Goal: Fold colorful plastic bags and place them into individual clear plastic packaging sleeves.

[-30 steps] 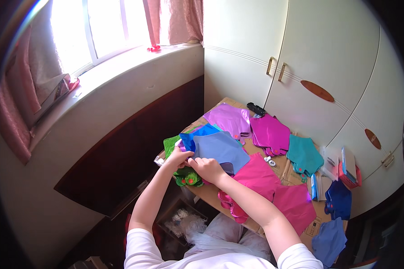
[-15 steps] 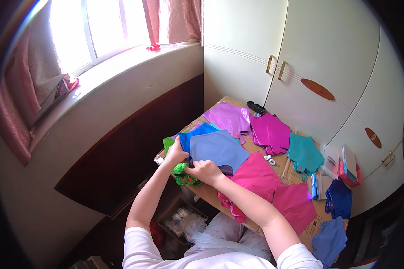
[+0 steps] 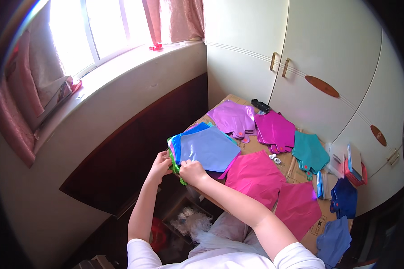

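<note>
Both hands work at the near left corner of the table, on a fanned stack of flat, shiny pentagon-shaped sheets [image 3: 209,150]. A grey-blue sheet lies on top, with bright blue, green and purple ones showing from under it. My left hand [image 3: 160,167] is closed on the stack's left edge, next to a green sheet [image 3: 175,169]. My right hand [image 3: 192,173] is closed at the near edge, its fingers curled under and partly hidden. Close by on the right lie pink sheets [image 3: 256,175].
Further stacks sit on the cardboard-covered table [image 3: 251,145]: lilac [image 3: 232,117], magenta [image 3: 274,129], teal [image 3: 309,150], dark blue [image 3: 344,197]. A black object [image 3: 260,106] and small white pieces [image 3: 274,158] lie among them. Below the near edge stands an open box [image 3: 186,218]. White cupboards rise behind.
The stack held by my hands has shifted left and now lies flatter. Its green tabs with red dots, visible before between my hands, are mostly hidden. My left hand has moved down and left.
</note>
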The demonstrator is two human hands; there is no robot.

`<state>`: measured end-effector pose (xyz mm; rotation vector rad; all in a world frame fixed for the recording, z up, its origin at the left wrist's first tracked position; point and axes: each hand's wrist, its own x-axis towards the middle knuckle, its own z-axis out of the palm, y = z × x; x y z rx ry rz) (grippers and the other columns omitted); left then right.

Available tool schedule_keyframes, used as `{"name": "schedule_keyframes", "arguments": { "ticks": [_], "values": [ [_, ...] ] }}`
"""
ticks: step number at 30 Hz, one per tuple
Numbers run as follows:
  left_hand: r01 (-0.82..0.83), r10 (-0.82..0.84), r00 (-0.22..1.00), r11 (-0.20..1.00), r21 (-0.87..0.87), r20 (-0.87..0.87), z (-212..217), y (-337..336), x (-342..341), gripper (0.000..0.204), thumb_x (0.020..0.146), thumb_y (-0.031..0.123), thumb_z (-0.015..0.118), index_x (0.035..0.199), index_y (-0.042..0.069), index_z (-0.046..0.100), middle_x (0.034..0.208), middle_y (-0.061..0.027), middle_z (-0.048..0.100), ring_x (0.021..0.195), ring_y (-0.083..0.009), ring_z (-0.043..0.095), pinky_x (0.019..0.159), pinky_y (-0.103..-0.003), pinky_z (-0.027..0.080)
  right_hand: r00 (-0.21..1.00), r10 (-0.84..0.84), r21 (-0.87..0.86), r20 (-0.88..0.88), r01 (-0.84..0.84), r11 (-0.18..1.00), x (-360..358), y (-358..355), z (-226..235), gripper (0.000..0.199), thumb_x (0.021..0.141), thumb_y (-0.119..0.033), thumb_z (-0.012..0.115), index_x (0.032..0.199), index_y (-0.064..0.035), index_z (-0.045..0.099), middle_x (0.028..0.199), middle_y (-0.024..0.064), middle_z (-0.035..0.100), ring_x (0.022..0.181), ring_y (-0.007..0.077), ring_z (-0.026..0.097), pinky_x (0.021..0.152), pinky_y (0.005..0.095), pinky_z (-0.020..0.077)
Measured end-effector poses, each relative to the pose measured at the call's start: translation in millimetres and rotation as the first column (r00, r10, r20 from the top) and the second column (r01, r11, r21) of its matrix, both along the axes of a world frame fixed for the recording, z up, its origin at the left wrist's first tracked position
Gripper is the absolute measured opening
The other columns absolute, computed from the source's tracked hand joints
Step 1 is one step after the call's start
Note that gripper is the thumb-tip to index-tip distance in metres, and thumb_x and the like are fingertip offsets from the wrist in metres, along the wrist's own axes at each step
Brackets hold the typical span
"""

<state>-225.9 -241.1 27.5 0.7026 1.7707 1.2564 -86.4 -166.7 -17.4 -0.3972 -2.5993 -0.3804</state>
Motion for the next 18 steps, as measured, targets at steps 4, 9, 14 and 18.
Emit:
{"name": "schedule_keyframes", "arguments": {
  "ticks": [4,9,14,18],
  "values": [
    [0.027,-0.028,0.999,0.998,0.049,0.019,-10.0,-3.7,-4.6,0.052,0.088,0.017,0.056,0.135,0.007,0.036,0.125,-0.0151,0.05,0.113,-0.0258,0.052,0.09,-0.041,0.048,0.997,-0.061,-0.236,-0.047,0.048,0.97,2.1,7.9,-6.3,0.016,0.075,-0.017,0.057,0.062,-0.0107,0.064,0.072,0.0067,0.062,0.07,0.0235,0.066,0.055,0.0349,0.0521],
    [0.104,-0.09,0.989,0.987,0.121,-0.117,-37.9,-1.5,-6.6,0.05,0.086,0.015,0.061,0.131,0.008,0.041,0.116,-0.013,0.056,0.107,-0.0248,0.055,0.087,-0.037,0.049,0.976,-0.213,-0.625,-0.042,0.141,0.768,18.5,26.1,16.2,0.016,0.076,-0.024,0.064,0.077,-0.0101,0.071,0.079,0.0114,0.068,0.075,0.0292,0.066,0.068,0.0416,0.0524],
    [0.347,-0.004,0.572,0.907,0.238,-0.82,-25.6,-1.6,17.0,0.019,0.084,0.018,0.063,0.097,0.005,0.066,0.103,-0.0138,0.062,0.099,-0.0318,0.058,0.09,-0.037,0.045,0.953,-0.293,-0.769,-0.077,0.13,0.626,27.2,37.5,14.1,0.026,0.069,-0.031,0.074,0.084,-0.009,0.073,0.08,0.0129,0.069,0.075,0.0293,0.066,0.07,0.04,0.0515],
    [0.466,-0.162,0.553,0.873,0.142,-0.817,-42.8,3.8,3.4,0.025,0.09,0.024,0.051,0.095,0.004,0.066,0.099,-0.0122,0.068,0.102,-0.0304,0.06,0.089,-0.038,0.045,0.938,-0.321,-0.89,-0.134,0.028,0.454,29.7,45.1,17.0,0.029,0.067,-0.025,0.077,0.086,-0.0045,0.073,0.08,0.0139,0.07,0.071,0.0241,0.068,0.068,0.0348,0.0516]
  ]
}}
